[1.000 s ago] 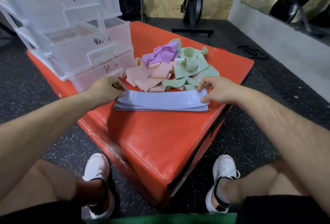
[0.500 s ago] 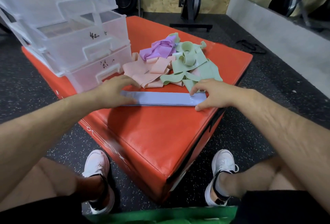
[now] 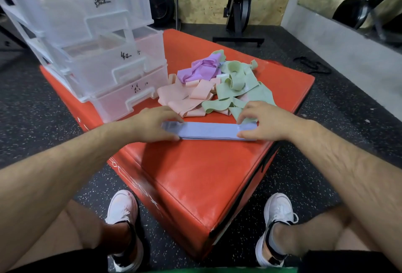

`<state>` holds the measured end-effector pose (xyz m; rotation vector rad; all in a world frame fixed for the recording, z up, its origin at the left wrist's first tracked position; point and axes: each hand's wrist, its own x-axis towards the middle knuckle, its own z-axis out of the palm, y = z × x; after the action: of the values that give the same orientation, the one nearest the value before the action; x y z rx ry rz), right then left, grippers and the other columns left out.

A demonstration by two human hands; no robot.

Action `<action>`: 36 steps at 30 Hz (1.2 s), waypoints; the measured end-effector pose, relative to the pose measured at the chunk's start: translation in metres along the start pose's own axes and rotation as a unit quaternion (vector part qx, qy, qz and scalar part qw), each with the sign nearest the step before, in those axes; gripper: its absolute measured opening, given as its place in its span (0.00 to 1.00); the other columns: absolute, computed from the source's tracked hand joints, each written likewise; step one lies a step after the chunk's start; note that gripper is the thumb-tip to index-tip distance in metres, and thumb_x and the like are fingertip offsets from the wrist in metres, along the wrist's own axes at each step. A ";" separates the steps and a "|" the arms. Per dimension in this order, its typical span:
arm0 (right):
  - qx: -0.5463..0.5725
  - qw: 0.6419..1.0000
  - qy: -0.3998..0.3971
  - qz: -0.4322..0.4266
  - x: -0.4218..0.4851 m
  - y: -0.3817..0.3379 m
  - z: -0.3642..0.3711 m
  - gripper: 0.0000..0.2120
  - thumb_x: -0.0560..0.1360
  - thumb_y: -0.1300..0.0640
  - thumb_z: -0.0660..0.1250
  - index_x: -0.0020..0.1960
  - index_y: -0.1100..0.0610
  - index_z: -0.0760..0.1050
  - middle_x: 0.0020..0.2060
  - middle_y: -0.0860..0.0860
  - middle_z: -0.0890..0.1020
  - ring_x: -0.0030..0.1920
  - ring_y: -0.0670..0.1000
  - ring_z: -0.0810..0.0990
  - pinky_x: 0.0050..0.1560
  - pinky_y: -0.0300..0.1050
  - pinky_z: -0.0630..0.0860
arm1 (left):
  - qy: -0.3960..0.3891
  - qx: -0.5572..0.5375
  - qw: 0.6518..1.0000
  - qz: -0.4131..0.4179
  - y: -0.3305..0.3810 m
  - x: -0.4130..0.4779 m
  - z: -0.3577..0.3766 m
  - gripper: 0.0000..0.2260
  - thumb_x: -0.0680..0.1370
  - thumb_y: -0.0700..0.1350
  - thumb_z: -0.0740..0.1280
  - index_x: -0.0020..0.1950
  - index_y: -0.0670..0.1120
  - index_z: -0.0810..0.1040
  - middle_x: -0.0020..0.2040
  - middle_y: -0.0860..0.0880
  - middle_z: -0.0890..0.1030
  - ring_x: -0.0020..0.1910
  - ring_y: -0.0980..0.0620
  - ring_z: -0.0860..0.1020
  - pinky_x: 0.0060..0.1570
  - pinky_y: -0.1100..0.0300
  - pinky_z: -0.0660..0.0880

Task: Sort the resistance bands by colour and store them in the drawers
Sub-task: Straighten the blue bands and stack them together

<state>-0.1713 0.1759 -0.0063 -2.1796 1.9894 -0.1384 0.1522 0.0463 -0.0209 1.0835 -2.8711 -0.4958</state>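
From my remote seat: a red padded box (image 3: 195,175) carries clear drawers (image 3: 104,55) beyond my left fingertips (image 3: 174,118), a flat blue band stack (image 3: 208,131) between both hands' fingers, and pink (image 3: 185,96), green (image 3: 241,85), seemingly purple bands (image 3: 202,68) just beyond.

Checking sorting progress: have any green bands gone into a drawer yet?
No: the green bands lie loose on the red box, beside the drawers.

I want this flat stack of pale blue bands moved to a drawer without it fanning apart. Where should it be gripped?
Probably at both short ends, from the left and right sides. The flat stack of pale blue bands lies long and thin across the red padded box, with the left hand and right hand at its ends; pinching top and bottom should keep layers together.
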 end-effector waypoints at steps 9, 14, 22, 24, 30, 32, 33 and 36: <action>0.017 0.992 0.129 0.004 0.075 -0.017 -0.025 0.14 0.80 0.45 0.63 0.62 0.48 0.78 0.59 0.46 0.80 0.63 0.51 0.75 0.64 0.52 0.72 | 0.104 -0.063 0.992 -0.019 0.043 0.073 -0.017 0.28 0.72 0.59 0.71 0.69 0.52 0.73 0.65 0.54 0.76 0.66 0.53 0.73 0.58 0.67 0.63; 0.021 0.990 0.138 0.035 0.126 0.002 -0.036 0.18 0.81 0.49 0.58 0.69 0.46 0.75 0.63 0.49 0.79 0.67 0.53 0.72 0.66 0.53 0.68 | 0.129 -0.108 0.985 -0.046 0.054 0.140 -0.030 0.18 0.78 0.51 0.67 0.67 0.51 0.74 0.64 0.54 0.78 0.62 0.53 0.75 0.56 0.63 0.66; 0.082 0.982 0.102 0.135 0.180 0.044 -0.019 0.20 0.77 0.46 0.53 0.66 0.45 0.72 0.60 0.53 0.75 0.69 0.56 0.69 0.67 0.53 0.65 | 0.117 -0.057 0.991 -0.045 0.061 0.253 -0.042 0.06 0.74 0.43 0.60 0.48 0.48 0.76 0.49 0.51 0.80 0.49 0.49 0.77 0.49 0.56 0.76; 0.088 0.978 0.090 0.164 0.189 0.055 -0.014 0.20 0.78 0.44 0.53 0.66 0.46 0.74 0.65 0.51 0.76 0.74 0.57 0.65 0.71 0.53 0.62 | 0.138 -0.035 0.989 -0.043 0.057 0.278 -0.038 0.12 0.69 0.47 0.55 0.48 0.49 0.75 0.52 0.52 0.79 0.53 0.48 0.77 0.49 0.51 0.78; 0.139 0.949 0.085 0.271 0.206 0.072 -0.005 0.24 0.78 0.42 0.54 0.67 0.52 0.73 0.68 0.53 0.77 0.74 0.58 0.67 0.72 0.53 0.64 | 0.035 0.050 0.992 -0.114 0.044 0.334 -0.036 0.14 0.77 0.47 0.62 0.62 0.53 0.73 0.59 0.52 0.78 0.52 0.50 0.77 0.42 0.62 0.70; 0.135 0.950 0.090 0.266 0.208 0.070 -0.003 0.24 0.79 0.43 0.54 0.70 0.51 0.71 0.70 0.52 0.75 0.77 0.57 0.63 0.74 0.53 0.61 | 0.001 0.082 0.989 -0.127 0.036 0.351 -0.038 0.15 0.75 0.48 0.67 0.61 0.53 0.73 0.57 0.51 0.80 0.53 0.49 0.78 0.47 0.60 0.72; 0.131 0.953 0.092 0.257 0.209 0.067 -0.003 0.25 0.79 0.43 0.53 0.72 0.50 0.69 0.72 0.52 0.73 0.78 0.56 0.60 0.75 0.54 0.59 | -0.017 0.115 0.985 -0.125 0.033 0.358 -0.039 0.18 0.74 0.49 0.69 0.62 0.52 0.73 0.57 0.51 0.79 0.56 0.48 0.78 0.53 0.57 0.71; 0.126 0.958 0.092 0.239 0.210 0.058 -0.004 0.25 0.80 0.43 0.54 0.76 0.49 0.64 0.75 0.50 0.70 0.80 0.55 0.56 0.75 0.55 0.55 | -0.014 0.178 0.978 -0.108 0.030 0.382 -0.038 0.16 0.75 0.45 0.65 0.63 0.52 0.74 0.59 0.53 0.79 0.61 0.48 0.76 0.60 0.52 0.65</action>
<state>-0.2088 -0.0381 -0.0262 -1.5322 2.3821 -0.5071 -0.1502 -0.1910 -0.0064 1.4572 -2.9530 0.0066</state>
